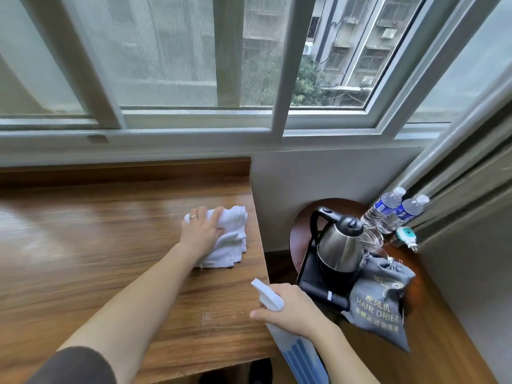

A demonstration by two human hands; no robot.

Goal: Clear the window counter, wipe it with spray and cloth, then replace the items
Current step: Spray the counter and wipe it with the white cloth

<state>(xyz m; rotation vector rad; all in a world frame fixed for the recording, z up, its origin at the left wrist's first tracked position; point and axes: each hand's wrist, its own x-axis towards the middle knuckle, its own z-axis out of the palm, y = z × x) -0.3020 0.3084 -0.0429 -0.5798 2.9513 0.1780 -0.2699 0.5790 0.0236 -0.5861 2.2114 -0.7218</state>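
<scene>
A wooden counter point(83, 245) runs under the window. Near its right end lies a folded white cloth point(234, 236). My left hand point(201, 230) presses flat on the cloth with spread fingers. Over the counter's right front corner my right hand point(288, 309) grips a white and blue spray bottle point(297, 353), whose nozzle points left toward the counter.
A low round side table point(300, 234) to the right carries a steel kettle point(339, 245) on a black tray, two water bottles point(388, 209), a grey hair-drier bag point(379, 303) and a small white-green device point(404, 235). Curtains hang at the far right.
</scene>
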